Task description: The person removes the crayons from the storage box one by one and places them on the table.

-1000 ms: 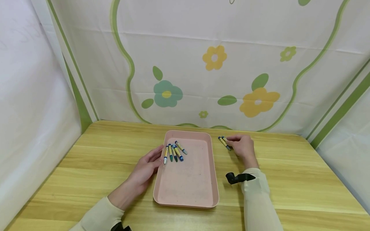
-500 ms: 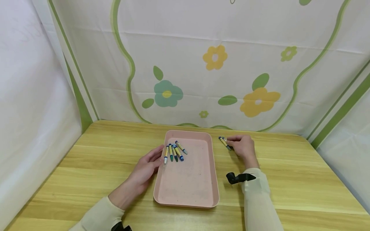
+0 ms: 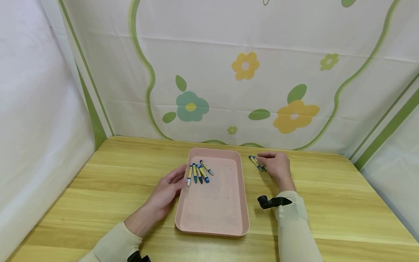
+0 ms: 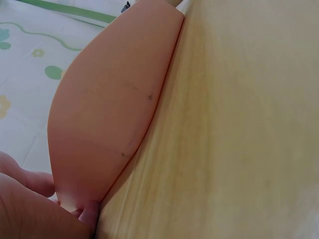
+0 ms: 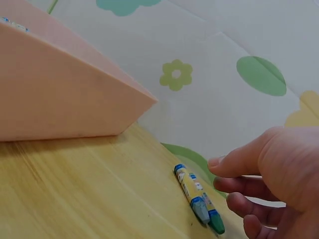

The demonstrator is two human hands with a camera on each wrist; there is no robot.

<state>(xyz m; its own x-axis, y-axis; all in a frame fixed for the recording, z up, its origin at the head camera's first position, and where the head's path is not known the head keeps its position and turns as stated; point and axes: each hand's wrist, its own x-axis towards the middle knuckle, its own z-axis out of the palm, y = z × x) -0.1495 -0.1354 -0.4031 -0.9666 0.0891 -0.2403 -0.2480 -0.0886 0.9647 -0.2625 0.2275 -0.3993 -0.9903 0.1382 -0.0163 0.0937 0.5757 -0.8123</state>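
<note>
**So, five crayons in, two still out**

Judging by the layout, the sorting looks mostly done: five crayons [image 3: 199, 173] lie in the pink tray [image 3: 212, 225], bunched in the far corner just past the left hand's fingertips. Two crayons [image 3: 257, 162] sit side by side on the wooden table [image 3: 343, 203], right at the fingertips of the right hand [image 3: 278, 165].

That right hand hovers next to the pair with fingers loosely bent, holding nothing; the wrist view shows a small gap between fingertips and crayons [image 5: 198, 200]. The left hand [image 3: 165, 191] rests flat and relaxed against the tray's near-side wall, steadying it rather than gripping.

Room-wise, the tray's rim stands between the right hand and the tray floor, so anything going in has to clear it. Most of the tray on the person's side of the crayons is bare, and so is the tabletop around the right hand.
</note>
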